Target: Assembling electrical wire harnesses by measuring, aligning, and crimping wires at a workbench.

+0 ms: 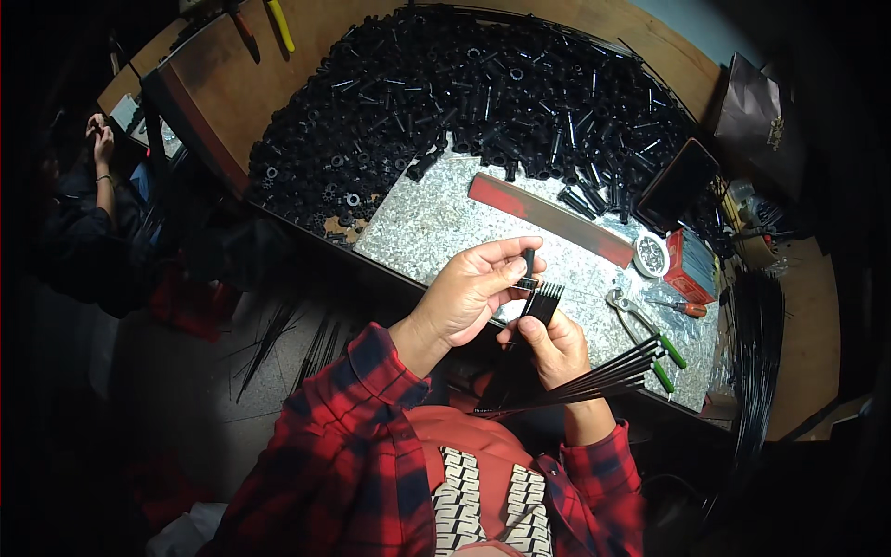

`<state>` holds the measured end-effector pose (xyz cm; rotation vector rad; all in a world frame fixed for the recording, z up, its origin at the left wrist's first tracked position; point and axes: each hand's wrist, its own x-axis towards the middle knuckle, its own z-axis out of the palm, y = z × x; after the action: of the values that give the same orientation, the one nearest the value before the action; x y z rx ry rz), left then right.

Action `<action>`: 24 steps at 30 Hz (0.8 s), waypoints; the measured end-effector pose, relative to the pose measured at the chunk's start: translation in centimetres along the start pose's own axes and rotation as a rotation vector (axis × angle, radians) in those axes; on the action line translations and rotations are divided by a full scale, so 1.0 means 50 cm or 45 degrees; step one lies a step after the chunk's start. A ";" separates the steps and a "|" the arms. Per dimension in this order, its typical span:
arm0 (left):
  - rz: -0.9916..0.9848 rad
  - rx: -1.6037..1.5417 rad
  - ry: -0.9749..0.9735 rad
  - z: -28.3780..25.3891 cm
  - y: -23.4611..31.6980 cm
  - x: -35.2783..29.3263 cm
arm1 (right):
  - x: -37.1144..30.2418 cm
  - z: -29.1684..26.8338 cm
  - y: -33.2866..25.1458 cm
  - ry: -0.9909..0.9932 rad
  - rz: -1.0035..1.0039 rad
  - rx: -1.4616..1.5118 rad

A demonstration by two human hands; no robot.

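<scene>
Grey slab (pixel 399 223) and black heap (pixel 445 102) share a wooden bench (pixel 807 325); at the slab's near edge, left hand (pixel 469 292) pinches a black piece (pixel 529 257), right hand (pixel 554 351) grips black rods (pixel 546 302); far left, co-worker's hands (pixel 102 144).

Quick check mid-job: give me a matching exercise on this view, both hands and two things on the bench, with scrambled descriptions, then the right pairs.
Column 1
1. Left hand
2. Long bar
3. Pliers
4. Right hand

Column 2
A. Green-handled
B. Holding a bundle of thin black strips
C. Pinching a small black piece
D. Partly red

Right pairs: 1-C, 2-D, 3-A, 4-B
</scene>
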<state>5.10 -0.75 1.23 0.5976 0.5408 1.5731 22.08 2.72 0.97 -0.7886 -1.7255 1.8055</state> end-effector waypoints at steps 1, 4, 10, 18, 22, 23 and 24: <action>-0.010 -0.003 0.000 0.003 0.001 0.000 | 0.000 -0.001 0.000 0.001 0.012 -0.011; -0.022 -0.013 -0.013 0.002 0.000 0.002 | 0.001 -0.005 0.002 -0.012 -0.024 -0.012; -0.011 -0.014 -0.032 0.004 0.005 0.002 | 0.002 -0.004 0.000 -0.023 -0.029 0.015; -0.011 -0.008 -0.033 0.001 0.004 0.002 | 0.001 -0.003 -0.005 -0.046 -0.010 -0.025; -0.011 -0.033 -0.001 -0.004 0.006 0.002 | 0.003 0.000 0.002 -0.021 0.016 0.033; 0.000 -0.039 0.008 -0.007 0.006 0.003 | 0.003 0.001 0.001 -0.024 0.016 0.033; -0.002 -0.042 0.003 -0.006 0.006 0.005 | 0.001 -0.001 -0.001 -0.016 0.030 0.039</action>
<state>4.68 -0.51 1.23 0.5702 0.5165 1.5784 22.06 2.78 1.04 -0.7900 -1.6989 1.8523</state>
